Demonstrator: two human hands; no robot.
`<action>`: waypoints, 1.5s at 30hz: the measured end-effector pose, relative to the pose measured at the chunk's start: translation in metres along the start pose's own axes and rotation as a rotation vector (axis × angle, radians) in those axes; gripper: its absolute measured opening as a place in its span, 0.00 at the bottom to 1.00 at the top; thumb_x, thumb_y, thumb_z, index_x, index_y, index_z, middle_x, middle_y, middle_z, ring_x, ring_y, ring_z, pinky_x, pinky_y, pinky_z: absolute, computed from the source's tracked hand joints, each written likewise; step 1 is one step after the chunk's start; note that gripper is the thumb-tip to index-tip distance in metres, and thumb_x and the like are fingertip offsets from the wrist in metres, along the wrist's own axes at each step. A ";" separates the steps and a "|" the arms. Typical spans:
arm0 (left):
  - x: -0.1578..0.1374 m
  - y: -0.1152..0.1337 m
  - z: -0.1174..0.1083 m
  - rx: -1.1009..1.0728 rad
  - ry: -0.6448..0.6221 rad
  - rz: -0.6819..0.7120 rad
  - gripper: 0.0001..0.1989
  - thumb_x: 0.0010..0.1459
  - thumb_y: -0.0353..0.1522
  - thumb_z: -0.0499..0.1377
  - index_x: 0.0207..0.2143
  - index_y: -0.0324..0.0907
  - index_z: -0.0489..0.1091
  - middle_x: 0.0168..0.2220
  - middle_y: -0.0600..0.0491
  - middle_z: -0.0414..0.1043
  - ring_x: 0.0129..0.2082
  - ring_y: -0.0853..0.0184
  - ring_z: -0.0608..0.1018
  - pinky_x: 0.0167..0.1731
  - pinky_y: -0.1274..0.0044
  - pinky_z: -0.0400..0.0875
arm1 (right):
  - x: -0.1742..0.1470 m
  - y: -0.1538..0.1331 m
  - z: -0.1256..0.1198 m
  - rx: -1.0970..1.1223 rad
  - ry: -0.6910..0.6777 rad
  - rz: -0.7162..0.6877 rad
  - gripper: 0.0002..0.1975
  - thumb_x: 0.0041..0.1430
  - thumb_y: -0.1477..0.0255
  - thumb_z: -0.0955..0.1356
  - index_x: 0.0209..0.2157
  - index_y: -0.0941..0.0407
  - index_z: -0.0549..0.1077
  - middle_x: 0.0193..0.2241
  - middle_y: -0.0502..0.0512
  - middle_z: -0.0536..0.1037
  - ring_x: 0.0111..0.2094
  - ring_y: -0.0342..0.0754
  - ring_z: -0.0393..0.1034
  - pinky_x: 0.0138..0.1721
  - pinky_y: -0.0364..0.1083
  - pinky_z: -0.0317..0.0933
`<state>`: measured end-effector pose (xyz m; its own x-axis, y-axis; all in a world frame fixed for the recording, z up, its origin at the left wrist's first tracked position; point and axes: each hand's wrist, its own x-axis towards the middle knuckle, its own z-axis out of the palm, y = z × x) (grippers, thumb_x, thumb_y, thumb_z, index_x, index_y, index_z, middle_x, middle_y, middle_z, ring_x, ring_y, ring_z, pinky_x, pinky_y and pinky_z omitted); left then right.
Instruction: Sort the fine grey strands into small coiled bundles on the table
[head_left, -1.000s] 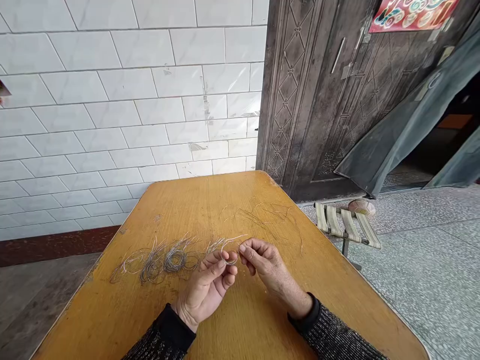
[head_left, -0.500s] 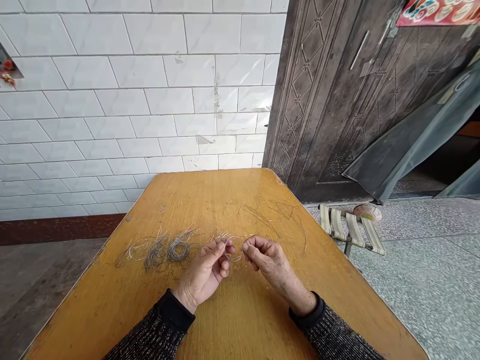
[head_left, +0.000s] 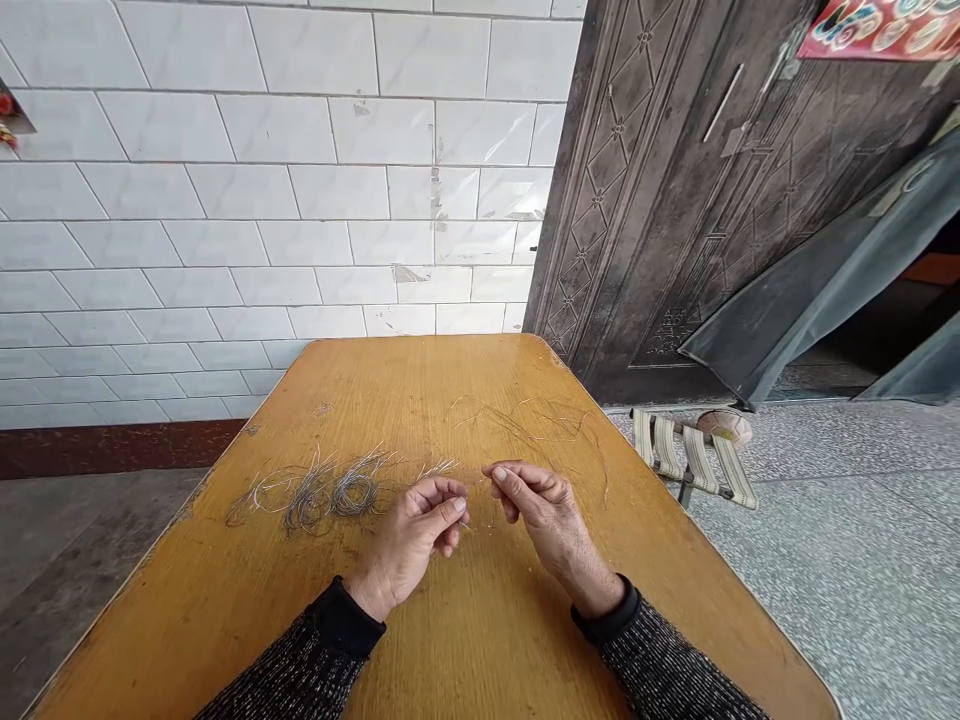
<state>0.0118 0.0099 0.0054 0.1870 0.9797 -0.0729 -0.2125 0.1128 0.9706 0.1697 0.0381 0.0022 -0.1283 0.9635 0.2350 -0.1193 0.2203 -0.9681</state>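
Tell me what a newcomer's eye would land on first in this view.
Most likely the two hands at the middle of the yellow wooden table: the left hand and the right hand, fingertips pinched and close together, with a thin wire strand barely visible by the left fingertips. Next, the row of coiled silvery wire bundles lying on the table to the left of the hands.

You get bright, even daylight with only faint shadows; focus is sharp, though the wide lens bows wall tiles (head_left: pixel 187 130) at the edges.
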 end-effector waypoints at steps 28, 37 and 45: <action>0.003 0.003 -0.001 0.190 0.156 0.153 0.10 0.53 0.38 0.56 0.30 0.39 0.67 0.25 0.57 0.65 0.16 0.77 0.66 0.15 0.83 0.59 | 0.001 -0.001 -0.001 0.107 -0.254 0.311 0.12 0.46 0.63 0.67 0.28 0.58 0.70 0.16 0.44 0.67 0.12 0.34 0.55 0.14 0.37 0.50; -0.001 0.007 0.003 0.219 0.111 0.121 0.11 0.52 0.36 0.57 0.34 0.38 0.69 0.19 0.59 0.63 0.16 0.76 0.65 0.17 0.81 0.60 | 0.002 0.000 0.001 -0.016 -0.289 0.217 0.14 0.48 0.61 0.68 0.25 0.60 0.71 0.14 0.43 0.65 0.12 0.34 0.54 0.13 0.36 0.49; -0.004 0.002 0.007 0.096 0.042 0.002 0.10 0.48 0.36 0.61 0.29 0.38 0.67 0.24 0.56 0.66 0.21 0.73 0.69 0.21 0.79 0.62 | 0.004 0.000 0.002 0.095 -0.154 0.199 0.15 0.47 0.61 0.69 0.28 0.59 0.69 0.16 0.44 0.69 0.13 0.35 0.61 0.14 0.36 0.55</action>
<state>0.0173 0.0055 0.0091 0.1458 0.9862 -0.0787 -0.1193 0.0965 0.9882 0.1677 0.0418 0.0037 -0.3064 0.9501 0.0584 -0.1680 0.0064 -0.9858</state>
